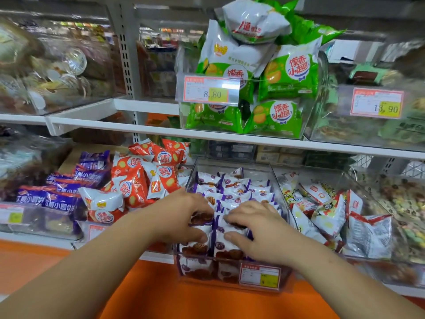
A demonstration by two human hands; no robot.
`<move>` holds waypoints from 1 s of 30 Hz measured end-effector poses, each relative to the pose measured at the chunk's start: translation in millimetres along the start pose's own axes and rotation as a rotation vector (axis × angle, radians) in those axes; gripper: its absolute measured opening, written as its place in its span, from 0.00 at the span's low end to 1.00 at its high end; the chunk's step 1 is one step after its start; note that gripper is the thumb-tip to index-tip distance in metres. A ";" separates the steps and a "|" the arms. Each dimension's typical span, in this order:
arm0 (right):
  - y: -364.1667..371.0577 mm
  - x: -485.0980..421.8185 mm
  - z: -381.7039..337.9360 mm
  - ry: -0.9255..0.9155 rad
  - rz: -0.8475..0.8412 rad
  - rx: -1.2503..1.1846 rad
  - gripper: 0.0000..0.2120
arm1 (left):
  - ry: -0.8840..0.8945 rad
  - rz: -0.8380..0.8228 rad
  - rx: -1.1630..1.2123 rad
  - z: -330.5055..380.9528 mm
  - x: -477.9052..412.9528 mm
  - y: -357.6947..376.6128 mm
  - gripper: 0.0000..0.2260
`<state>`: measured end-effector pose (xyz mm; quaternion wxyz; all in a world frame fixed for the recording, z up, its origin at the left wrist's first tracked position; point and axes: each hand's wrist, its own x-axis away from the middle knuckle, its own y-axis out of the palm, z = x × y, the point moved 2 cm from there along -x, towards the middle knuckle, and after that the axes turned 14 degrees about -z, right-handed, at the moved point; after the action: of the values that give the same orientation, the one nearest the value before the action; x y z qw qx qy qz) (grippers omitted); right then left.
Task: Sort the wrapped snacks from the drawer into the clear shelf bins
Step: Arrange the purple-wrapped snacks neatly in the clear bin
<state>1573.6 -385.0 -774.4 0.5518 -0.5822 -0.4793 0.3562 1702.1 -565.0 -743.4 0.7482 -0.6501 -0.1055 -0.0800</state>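
purple-white packets, clear bin: left hand grips one, right hand presses flat

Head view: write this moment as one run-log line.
left hand grips purple-white packs | right hand rests on them | in clear bin
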 end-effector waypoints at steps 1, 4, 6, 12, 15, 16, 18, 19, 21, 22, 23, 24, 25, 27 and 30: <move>0.7 -0.2 2.7 -0.003 -0.008 -0.021 0.26 | -0.012 -0.032 -0.025 0.4 -0.7 1.9 0.25; 3.1 -0.9 8.7 0.002 -0.023 -0.057 0.29 | -0.041 -0.041 -0.017 -0.4 -2.6 5.5 0.24; 3.1 -1.7 8.1 0.011 -0.040 -0.095 0.32 | -0.044 -0.014 0.004 -0.9 -1.4 6.8 0.25; -30.4 -22.3 28.7 0.107 0.205 -0.361 0.16 | -0.051 0.182 0.243 -7.7 -5.9 -6.8 0.20; -51.3 -55.2 47.2 0.162 0.101 -0.214 0.20 | -0.104 0.217 0.276 -12.9 -42.4 -20.0 0.18; -55.1 -66.8 53.4 0.185 0.038 -0.169 0.22 | -0.126 0.171 0.272 -15.7 -57.4 -23.6 0.18; -58.0 -85.2 63.8 0.214 -0.089 -0.102 0.25 | -0.166 0.085 0.254 -23.2 -85.2 -30.2 0.21; -57.6 -91.6 68.2 0.215 -0.146 -0.072 0.26 | -0.180 0.054 0.242 -26.7 -96.8 -33.4 0.24; -53.8 -98.0 76.7 0.207 -0.215 -0.019 0.25 | -0.194 -0.024 0.191 -29.8 -113.8 -39.1 0.32; -50.7 -99.0 81.3 0.213 -0.226 -0.008 0.25 | -0.199 -0.073 0.154 -30.2 -120.0 -40.7 0.34; -47.4 -98.8 85.6 0.226 -0.229 -0.009 0.24 | -0.197 -0.109 0.122 -31.5 -124.5 -41.2 0.35; -44.0 -98.6 90.1 0.244 -0.234 -0.018 0.24 | -0.194 -0.127 0.097 -34.3 -127.1 -42.0 0.36; -42.5 -97.2 92.5 0.253 -0.225 -0.022 0.23 | -0.185 -0.125 0.072 -39.6 -129.7 -42.9 0.35; -40.0 -96.2 97.1 0.275 -0.173 -0.021 0.21 | -0.159 -0.083 0.018 -52.0 -132.7 -45.1 0.33; -43.5 -94.2 93.3 0.336 -0.119 0.057 0.17 | -0.144 0.009 -0.022 -63.7 -136.6 -43.8 0.27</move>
<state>1451.4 -449.4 -755.2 0.6606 -0.5882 -0.4036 0.2342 1562.5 -636.6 -745.8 0.7317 -0.6630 -0.1553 -0.0306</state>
